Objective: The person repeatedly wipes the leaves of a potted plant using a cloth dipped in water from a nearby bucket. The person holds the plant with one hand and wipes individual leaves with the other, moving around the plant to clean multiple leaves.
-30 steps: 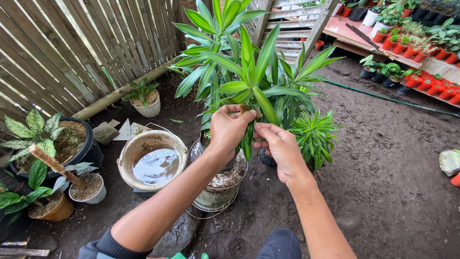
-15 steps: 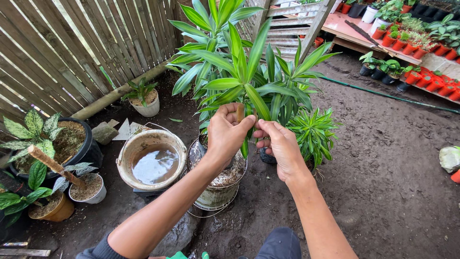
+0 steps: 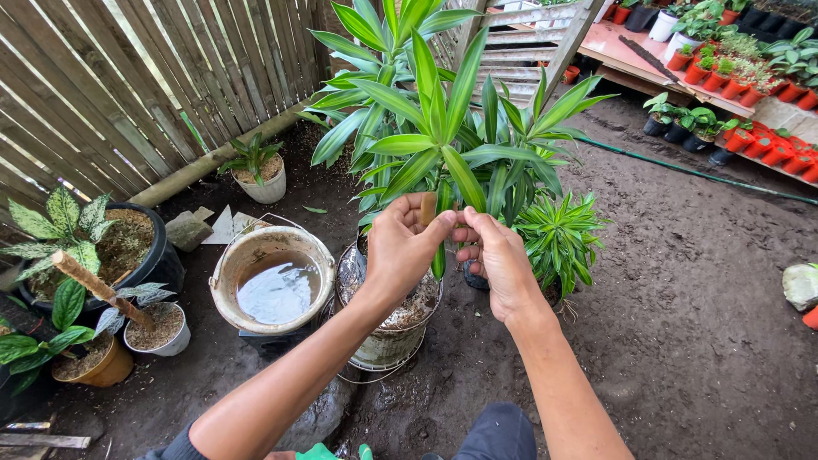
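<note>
Plant (image 3: 426, 128), the tall one w/ long green-yellow striped leaves, stands in a dirty metal pot (image 3: 388, 328) at centre of the dirt ground (image 3: 682, 341), its leaves rising above both hands. A slatted wood fence (image 3: 128, 85) runs along the left. A bucket (image 3: 273, 285) w/ brown water stands just beside the pot, on its left. A smaller spiky plant (image 3: 558, 230) sits to the right of the pot, near the right hand. At far left are a few potted plants, and at top right a bench (image 3: 630, 51) w/ many small red pots.

Left hand (image 3: 405, 247) is curled and pinches a short cut stem (image 3: 429, 208), brown at its end, between thumb & fingers, approx. in front of the plant's base. Right hand (image 3: 498, 264) is just beside it, fingers bent; its fingertips touch the left hand's fingers near the stem.
</note>
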Motion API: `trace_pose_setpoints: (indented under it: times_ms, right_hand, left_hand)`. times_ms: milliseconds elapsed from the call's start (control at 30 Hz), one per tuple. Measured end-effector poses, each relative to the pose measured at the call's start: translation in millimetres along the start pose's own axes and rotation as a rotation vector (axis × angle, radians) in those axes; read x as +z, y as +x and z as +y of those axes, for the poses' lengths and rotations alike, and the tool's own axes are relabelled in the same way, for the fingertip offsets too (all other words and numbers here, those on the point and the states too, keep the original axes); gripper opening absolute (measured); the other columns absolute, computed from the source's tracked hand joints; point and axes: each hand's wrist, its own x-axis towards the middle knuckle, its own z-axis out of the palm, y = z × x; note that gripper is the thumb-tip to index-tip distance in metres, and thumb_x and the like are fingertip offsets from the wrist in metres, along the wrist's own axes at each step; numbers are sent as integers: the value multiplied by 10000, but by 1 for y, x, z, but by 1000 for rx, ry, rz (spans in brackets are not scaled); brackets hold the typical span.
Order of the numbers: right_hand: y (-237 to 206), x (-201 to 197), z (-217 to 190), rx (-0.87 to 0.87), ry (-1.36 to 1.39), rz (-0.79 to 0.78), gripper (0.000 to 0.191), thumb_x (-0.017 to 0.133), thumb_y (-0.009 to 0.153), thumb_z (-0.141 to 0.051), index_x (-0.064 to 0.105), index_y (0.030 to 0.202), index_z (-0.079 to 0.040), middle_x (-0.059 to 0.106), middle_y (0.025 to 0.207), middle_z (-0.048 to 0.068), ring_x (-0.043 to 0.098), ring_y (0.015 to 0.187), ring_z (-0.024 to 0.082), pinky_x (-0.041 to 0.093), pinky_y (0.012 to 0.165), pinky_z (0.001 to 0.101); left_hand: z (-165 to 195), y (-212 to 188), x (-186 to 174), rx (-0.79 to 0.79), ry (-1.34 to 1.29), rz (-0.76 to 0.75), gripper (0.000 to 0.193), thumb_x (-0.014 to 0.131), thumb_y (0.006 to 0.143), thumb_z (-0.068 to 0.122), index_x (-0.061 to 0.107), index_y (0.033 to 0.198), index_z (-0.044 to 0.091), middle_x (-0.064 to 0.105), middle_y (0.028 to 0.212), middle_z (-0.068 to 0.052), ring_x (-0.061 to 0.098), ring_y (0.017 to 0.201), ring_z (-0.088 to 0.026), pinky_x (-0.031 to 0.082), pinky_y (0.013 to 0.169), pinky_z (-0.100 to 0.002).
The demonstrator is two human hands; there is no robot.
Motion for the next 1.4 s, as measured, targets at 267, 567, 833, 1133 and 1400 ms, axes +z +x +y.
trace_pose_setpoints:
  times_ms: [267, 567, 833, 1133, 1400]
  right_hand:
    - [0, 3, -1, -5, -13, 1, 362, 594, 938, -464, 726, 1056, -148, 654, 894, -55, 535, 747, 63, 396, 635, 231]
    - [0, 10, -4, -54, -75, -5, 380, 628, 924, -470, 730, 1081, -140, 681, 908, -58, 570, 786, 39, 397, 649, 233]
    - [2, 16, -6, -113, 49, -29, 297, 705, 955, -285, 748, 1125, -45, 753, 988, 14, 640, 767, 55, 476, 660, 219]
    - [-1, 8, 0, -97, 94, -94, 459, 677, 922, -194, 614, 1340, -16, 776, 1079, 19, 668, 786, 49, 452, 642, 232]
    - [2, -5, 10, -81, 171, -164, 358, 659, 991, -171, 660, 1297, 14, 669, 903, -40, 588, 745, 56, 519, 746, 264]
  left_hand:
    - [5, -13, 1, -40, 10, -7, 309, 767, 894, 213, 690, 1067, -31, 793, 897, -41, 727, 788, -37, 569, 666, -191]
    - [-1, -25, 0, -122, 76, -23, 299, 778, 885, 264, 718, 983, -13, 799, 811, -32, 710, 687, -28, 554, 592, -192]
    - [1, -40, -13, -209, 213, -42, 298, 816, 844, 283, 749, 941, 9, 786, 744, -67, 704, 631, -62, 544, 546, -212]
    - [17, -12, -21, 367, 308, 26, 237, 667, 970, 100, 705, 1194, 33, 776, 1060, -75, 785, 865, -111, 644, 719, -261]
    - [30, 12, -10, 784, 828, -90, 241, 713, 853, 101, 745, 1093, 108, 738, 973, -58, 670, 971, -281, 550, 843, -421]
